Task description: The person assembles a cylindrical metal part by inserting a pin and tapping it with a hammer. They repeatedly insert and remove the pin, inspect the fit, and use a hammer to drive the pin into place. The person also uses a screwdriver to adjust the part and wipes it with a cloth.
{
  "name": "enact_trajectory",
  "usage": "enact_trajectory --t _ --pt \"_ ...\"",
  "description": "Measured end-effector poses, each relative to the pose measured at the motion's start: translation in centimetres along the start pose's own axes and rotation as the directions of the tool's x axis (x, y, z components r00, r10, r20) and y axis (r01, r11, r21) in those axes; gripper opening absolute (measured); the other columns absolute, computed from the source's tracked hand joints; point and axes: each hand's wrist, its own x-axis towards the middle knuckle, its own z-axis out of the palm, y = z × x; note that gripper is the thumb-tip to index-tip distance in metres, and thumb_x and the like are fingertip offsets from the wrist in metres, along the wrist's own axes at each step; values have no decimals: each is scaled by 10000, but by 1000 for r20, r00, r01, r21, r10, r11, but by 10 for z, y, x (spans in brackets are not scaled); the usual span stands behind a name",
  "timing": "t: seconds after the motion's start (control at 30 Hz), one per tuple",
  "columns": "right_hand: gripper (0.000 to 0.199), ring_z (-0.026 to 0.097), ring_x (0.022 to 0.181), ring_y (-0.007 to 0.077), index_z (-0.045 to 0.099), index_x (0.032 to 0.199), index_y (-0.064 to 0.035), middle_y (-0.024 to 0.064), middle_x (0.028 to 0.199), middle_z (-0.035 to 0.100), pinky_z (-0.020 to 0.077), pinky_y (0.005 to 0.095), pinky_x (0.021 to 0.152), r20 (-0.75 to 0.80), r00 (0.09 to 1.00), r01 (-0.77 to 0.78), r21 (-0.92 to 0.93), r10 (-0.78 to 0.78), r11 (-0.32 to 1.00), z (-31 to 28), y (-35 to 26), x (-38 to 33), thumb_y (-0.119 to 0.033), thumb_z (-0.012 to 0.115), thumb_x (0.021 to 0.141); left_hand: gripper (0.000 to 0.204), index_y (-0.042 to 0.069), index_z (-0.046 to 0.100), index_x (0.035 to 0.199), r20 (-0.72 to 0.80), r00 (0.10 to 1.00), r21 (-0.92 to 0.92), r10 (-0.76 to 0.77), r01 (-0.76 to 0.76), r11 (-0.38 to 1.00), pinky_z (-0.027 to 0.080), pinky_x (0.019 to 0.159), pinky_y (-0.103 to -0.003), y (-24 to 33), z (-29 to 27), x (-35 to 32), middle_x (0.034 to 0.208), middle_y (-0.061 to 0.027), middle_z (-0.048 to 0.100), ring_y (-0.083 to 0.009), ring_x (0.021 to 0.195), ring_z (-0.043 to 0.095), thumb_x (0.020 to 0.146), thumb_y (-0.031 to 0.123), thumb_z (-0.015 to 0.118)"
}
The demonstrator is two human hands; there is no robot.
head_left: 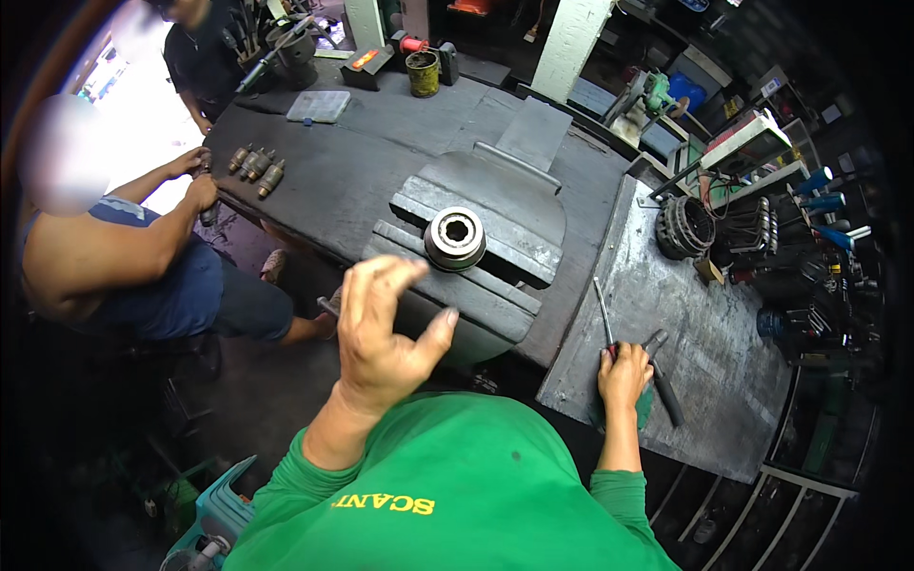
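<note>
A heavy grey vise (514, 190) is standing on the dark counter (371, 143), and a round metal part (457, 249) with a toothed hole is sitting upright on it, right over the gap between its jaws (whether they are pinching it, I cannot tell). The left hand (386, 333) is hovering at the near side of the vise, just beside the round part — its fingers (364, 281) are spreading loosely, thumb apart, and are holding nothing.

The right hand (625, 379) is reaching out to the right of the vise, over a worn metal plate (709, 324). Its fingers are curling down over the handle of a screwdriver (601, 303), whose long shaft is pointing away from the person; how firmly they are grasping it, I cannot tell. Pliers (668, 395) with a dark handle are lying right next to that hand, and a green cloth (645, 407) is showing beneath it.

Farther right of the vise, a dark ring-shaped part (684, 228) is resting at the plate's far edge. Left of the vise, a few small metal cylinders (259, 169) are lying in a cluster, while a clear flat case (319, 107) and a yellow tin (422, 74) are standing beyond it. A co-worker (105, 252) is sitting well to the left of the vise — both hands are holding a metal piece (206, 190) at the counter's edge.
</note>
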Motion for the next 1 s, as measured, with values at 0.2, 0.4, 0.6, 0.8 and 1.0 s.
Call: enact_trajectory --t 0.2,0.4,0.6,0.8,1.0 --pt "243 600 1123 337 700 1103 -55 118 1094 685 387 534 989 -94 994 -50 -24 47 998 -4 -16 3 -229 737 938 812 27 560 1395 29 998 -37 -49 50 998 452 981 -433 -21 28 22 1269 -138 663 -313 1141 590 693 231 914" --pt "307 605 1118 331 686 1209 -63 112 1115 667 402 522 981 -149 981 -122 42 127 992 6 -15 -9 -201 739 940 858 16 533 1424 18 998 -70 -60 61 996 436 1001 -403 -29 40 29 1219 -110 719 -261 1104 650 690 209 932" --pt "330 601 1126 350 675 1247 -69 119 1129 651 447 493 963 -133 981 -122 156 143 980 5 -4 -14 -181 735 942 896 -2 526 1440 53 990 -69 -130 133 989 436 1019 -393 -26 43 29 1230 -134 718 -270 1114 652 646 151 911" --pt "325 603 1116 346 689 1249 -81 125 1118 648 451 483 947 -102 991 -78 120 90 990 -2 -9 2 -189 735 945 939 -2 532 1445 73 986 -3 -153 154 988 429 1017 -395 -25 45 33 1218 -118 720 -270 1115 648 602 163 914" --pt "321 642 1043 381 675 1259 -59 154 1105 651 501 490 904 -19 1000 3 201 1 980 -12 -21 27 -165 715 959 1014 -10 412 1533 157 970 -4 -187 190 982 469 1113 -390 -24 45 33 1310 -173 630 -265 1228 647 625 8 863"
